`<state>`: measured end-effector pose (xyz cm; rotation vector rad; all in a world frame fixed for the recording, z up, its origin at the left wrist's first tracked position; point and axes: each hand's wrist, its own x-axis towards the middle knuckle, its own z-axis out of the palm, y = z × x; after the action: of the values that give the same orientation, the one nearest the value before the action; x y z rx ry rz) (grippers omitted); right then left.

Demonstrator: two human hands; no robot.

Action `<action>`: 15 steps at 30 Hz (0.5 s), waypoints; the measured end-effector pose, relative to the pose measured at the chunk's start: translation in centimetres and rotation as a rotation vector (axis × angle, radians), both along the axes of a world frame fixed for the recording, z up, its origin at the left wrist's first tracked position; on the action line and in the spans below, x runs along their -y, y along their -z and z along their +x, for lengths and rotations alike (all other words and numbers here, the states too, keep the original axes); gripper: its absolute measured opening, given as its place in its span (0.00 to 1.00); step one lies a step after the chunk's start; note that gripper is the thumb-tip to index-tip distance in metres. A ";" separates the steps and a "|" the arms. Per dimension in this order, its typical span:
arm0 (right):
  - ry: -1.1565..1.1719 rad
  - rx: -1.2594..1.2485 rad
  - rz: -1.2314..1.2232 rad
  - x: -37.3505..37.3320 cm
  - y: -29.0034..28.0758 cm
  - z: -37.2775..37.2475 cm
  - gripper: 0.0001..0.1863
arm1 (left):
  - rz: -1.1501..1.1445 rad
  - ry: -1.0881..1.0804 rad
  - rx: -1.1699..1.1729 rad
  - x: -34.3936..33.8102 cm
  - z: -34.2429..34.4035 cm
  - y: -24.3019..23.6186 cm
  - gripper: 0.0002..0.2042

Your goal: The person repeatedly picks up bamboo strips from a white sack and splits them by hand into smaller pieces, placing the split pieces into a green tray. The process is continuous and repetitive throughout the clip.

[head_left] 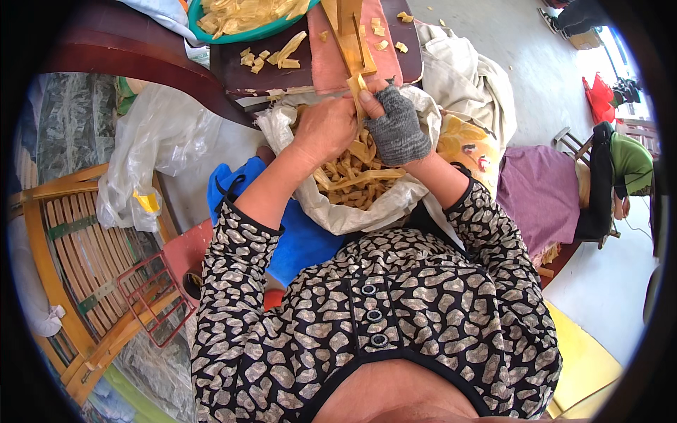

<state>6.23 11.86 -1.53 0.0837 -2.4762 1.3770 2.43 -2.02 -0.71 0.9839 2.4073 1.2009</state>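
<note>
My bare left hand [326,130] is closed, its fingertips pinching the side of a pale yellow dried strip [357,88]. A grey knitted fingerless glove covers my right hand [396,123], and its thumb presses on the same strip. The strip's upper end meets the near end of a wooden fixture [350,42] with a narrow slot, which rests on a pink cloth [326,56]. Below both hands, an opened white woven sack [338,220] holds many tan dried strips [363,180]. Some of my fingers are hidden behind the strip and the glove.
On the dark table [233,70] lie cut yellow pieces [288,53] beside a green basin [254,29] heaped with more. Clear plastic [159,134] drapes over a wooden slatted chair [84,247] at left. At right, another person [606,183] sits near a purple cloth [539,190].
</note>
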 end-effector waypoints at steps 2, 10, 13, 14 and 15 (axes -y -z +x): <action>0.068 0.124 -0.311 -0.2 -0.1 -0.3 0.13 | -0.013 -0.089 -0.305 0.0 -0.2 -0.3 0.11; -0.093 0.628 -0.933 0.1 -4.3 -0.2 0.13 | 0.558 -0.122 -0.528 -0.6 -1.3 -0.9 0.12; 0.104 0.753 -0.741 0.7 -5.1 0.2 0.15 | 0.472 -0.108 -0.385 -0.4 -1.4 -0.3 0.09; -0.096 0.381 -0.328 0.4 -4.4 0.1 0.16 | 0.481 -0.137 -0.238 -0.4 -1.4 -0.4 0.09; -0.115 0.283 -0.133 -0.1 -4.1 0.4 0.16 | 0.489 -0.165 -0.091 -0.3 -1.2 -0.7 0.08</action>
<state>6.65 11.93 2.54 0.0018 -2.6310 1.7038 1.18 -1.69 -0.05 0.9952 2.3470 1.9030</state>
